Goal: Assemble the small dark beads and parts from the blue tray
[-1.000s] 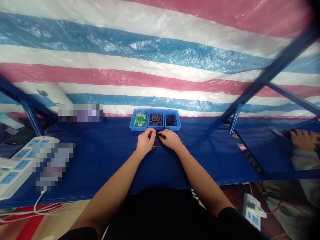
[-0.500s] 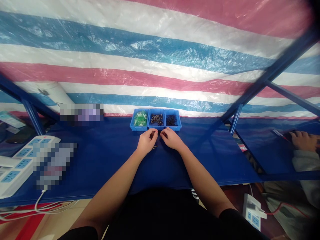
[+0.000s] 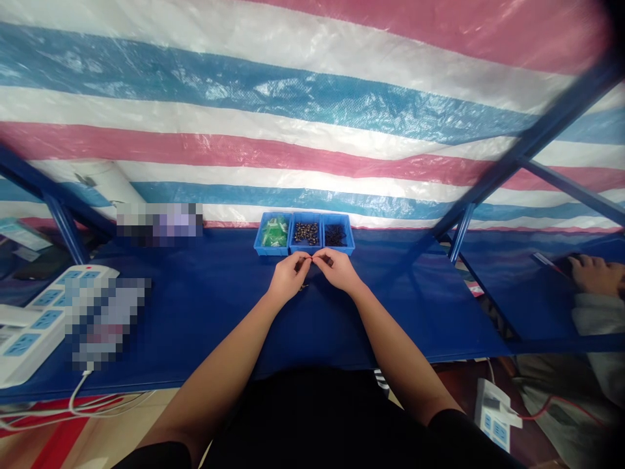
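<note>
My left hand (image 3: 287, 277) and my right hand (image 3: 336, 270) meet fingertip to fingertip over the blue table (image 3: 205, 312), pinching a tiny part between them that is too small to make out. Just beyond them stand three joined blue bins: the left bin (image 3: 274, 234) holds green pieces, the middle bin (image 3: 306, 233) small dark and brassy parts, the right bin (image 3: 336, 234) black parts. A few small loose parts (image 3: 303, 286) lie on the cloth under my left hand.
White power strips (image 3: 34, 319) and a blurred object lie at the table's left end, with cables hanging off the edge. Blue metal frame bars (image 3: 493, 176) rise at the right. Another person's hand (image 3: 593, 272) rests on the neighbouring table. A striped tarp hangs behind.
My hands drew slightly apart half a second ago, then closed together again so that the fingertips now touch in front of the middle bin.
</note>
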A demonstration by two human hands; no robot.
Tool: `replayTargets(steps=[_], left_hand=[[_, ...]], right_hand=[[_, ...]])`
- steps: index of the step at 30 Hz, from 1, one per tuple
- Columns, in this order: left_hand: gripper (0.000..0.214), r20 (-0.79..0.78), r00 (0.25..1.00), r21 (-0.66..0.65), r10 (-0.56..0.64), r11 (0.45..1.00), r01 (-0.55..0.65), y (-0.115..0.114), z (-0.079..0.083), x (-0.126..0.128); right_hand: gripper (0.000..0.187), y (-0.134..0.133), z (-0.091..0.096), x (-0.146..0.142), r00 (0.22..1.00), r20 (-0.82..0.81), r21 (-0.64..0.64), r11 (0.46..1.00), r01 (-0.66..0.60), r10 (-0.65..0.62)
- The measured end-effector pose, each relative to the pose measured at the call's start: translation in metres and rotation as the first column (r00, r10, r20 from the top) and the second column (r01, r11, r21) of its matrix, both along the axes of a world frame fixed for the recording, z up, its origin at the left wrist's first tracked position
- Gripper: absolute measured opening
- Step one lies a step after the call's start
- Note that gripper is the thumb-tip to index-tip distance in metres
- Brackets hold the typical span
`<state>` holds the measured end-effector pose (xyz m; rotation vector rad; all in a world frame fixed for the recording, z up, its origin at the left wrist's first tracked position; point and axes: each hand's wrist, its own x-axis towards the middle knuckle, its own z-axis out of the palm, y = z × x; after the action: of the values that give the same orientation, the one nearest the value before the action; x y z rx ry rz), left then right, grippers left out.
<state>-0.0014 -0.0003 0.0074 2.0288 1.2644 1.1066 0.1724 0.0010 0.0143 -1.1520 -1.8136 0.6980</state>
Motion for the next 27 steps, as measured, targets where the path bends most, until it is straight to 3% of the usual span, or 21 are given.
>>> replayTargets(steps=[6,14,27], left_hand=[[0.024,-0.015,0.999,-0.023,0.051,0.998,-0.052,0.0007,-0.0007,-0.0011],[0.025,0.028,0.999,-0.016,0.031,0.999,-0.030,0.0002,-0.0015,-0.0013],[0.028,-0.008,0.999,-0.030,0.031,0.999,-0.031,0.0008,-0.0019,-0.0021]], right_hand=[[0.021,0.0016,-0.0047,-0.0008,0.999,-0.038,0.013,0.999,0.032,-0.032],[0.019,0.0042,-0.0097,-0.0012,0.991,-0.093,0.037,0.994,0.101,-0.097],[0.019,0.0024,-0.0072,-0.0023,0.988,-0.116,0.027,0.994,0.103,-0.099]])
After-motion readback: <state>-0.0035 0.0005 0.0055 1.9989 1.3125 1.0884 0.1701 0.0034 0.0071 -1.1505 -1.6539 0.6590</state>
